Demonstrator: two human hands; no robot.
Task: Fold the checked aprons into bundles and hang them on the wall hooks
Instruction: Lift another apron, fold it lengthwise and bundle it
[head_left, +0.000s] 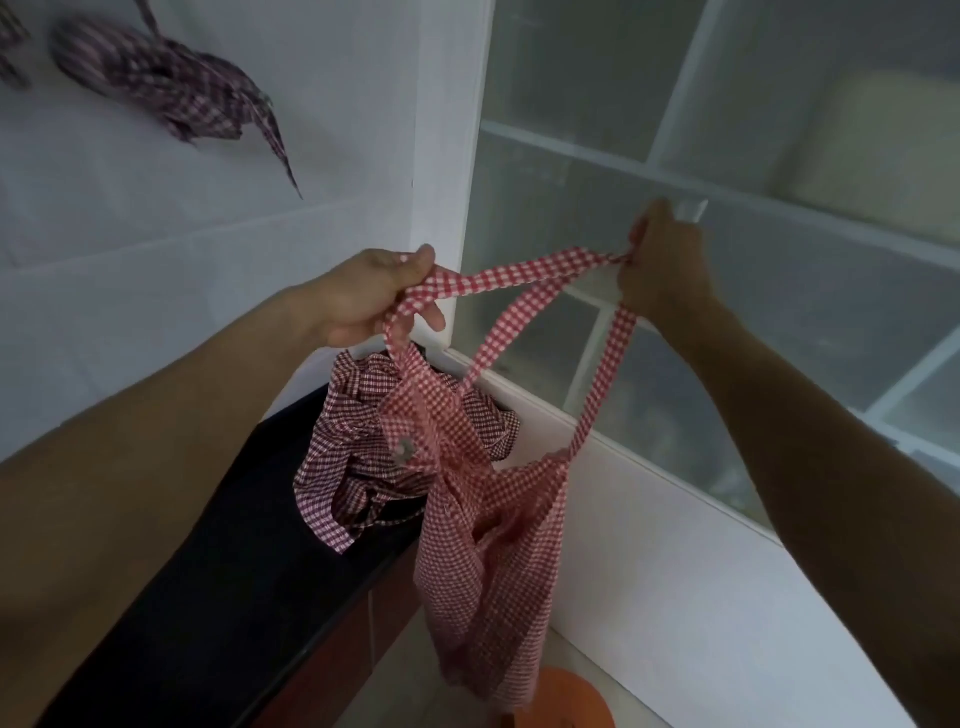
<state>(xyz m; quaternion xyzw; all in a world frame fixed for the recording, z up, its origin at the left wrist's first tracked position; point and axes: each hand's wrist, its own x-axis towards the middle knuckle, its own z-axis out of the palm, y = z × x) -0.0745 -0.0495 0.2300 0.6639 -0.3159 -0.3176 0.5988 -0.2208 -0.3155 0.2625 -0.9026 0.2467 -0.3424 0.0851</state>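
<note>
A red-and-white checked apron hangs in the air in front of me by its straps. My left hand grips one strap end near the white wall corner. My right hand pinches the other end of the strap loop, stretched between both hands. Below it a darker checked apron lies crumpled on a black counter. A folded dark checked bundle hangs on the wall at the upper left, its hook hidden. Part of another bundle shows at the left edge.
A frosted glass window with white frames fills the right side. A white window ledge runs below it. An orange round object stands on the floor at the bottom. The white wall is on the left.
</note>
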